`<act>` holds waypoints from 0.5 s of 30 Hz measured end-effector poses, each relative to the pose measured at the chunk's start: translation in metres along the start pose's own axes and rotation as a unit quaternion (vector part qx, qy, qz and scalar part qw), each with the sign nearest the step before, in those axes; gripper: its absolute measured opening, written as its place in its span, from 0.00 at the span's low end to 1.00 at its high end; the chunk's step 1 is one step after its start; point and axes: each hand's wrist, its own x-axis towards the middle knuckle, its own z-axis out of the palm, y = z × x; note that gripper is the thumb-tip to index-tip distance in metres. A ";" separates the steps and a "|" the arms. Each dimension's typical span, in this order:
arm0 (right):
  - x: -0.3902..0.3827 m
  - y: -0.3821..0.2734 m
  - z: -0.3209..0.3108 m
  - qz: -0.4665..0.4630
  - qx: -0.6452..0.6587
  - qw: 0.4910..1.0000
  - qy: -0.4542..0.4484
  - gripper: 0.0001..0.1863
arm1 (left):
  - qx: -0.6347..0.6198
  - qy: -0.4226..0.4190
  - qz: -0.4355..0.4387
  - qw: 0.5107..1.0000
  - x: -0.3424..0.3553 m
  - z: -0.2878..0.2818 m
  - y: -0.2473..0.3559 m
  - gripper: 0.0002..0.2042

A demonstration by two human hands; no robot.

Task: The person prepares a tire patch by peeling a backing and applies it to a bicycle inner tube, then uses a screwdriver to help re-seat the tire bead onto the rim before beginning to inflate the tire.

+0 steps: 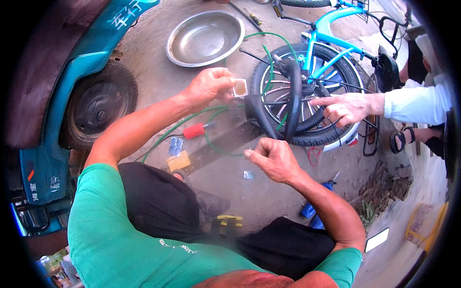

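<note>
My left hand (pixel 211 89) is pinching a square patch (pixel 240 87); my right hand (pixel 274 159) is pinching, contents unclear. The black inner tube (pixel 292 103) is running twelve-to-six, at twelve o'clock from the nearer right hand.

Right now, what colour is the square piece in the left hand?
The square piece has a tan centre and whitish border (head view).
</note>
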 end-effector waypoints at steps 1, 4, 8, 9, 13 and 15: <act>0.000 0.003 -0.006 0.003 -0.074 0.997 -0.005 0.14 | 0.021 -0.017 -0.001 1.000 0.000 0.004 0.000 0.09; -0.006 0.010 -0.019 -0.015 -0.081 0.995 0.047 0.13 | 0.066 -0.061 -0.006 0.996 -0.005 0.018 -0.001 0.09; -0.015 0.019 -0.037 0.021 0.006 0.989 0.143 0.12 | 0.084 -0.080 0.002 0.993 -0.001 0.026 0.000 0.09; -0.018 0.024 -0.042 0.031 0.029 0.983 0.177 0.12 | 0.092 -0.081 0.006 0.992 0.002 0.028 0.001 0.10; -0.009 0.049 -0.061 0.093 0.032 0.959 0.266 0.18 | 0.123 -0.079 0.012 0.989 0.012 0.039 0.000 0.11; 0.002 0.062 -0.060 0.064 0.101 0.951 0.285 0.24 | 0.118 -0.088 0.018 0.989 0.017 0.048 0.000 0.11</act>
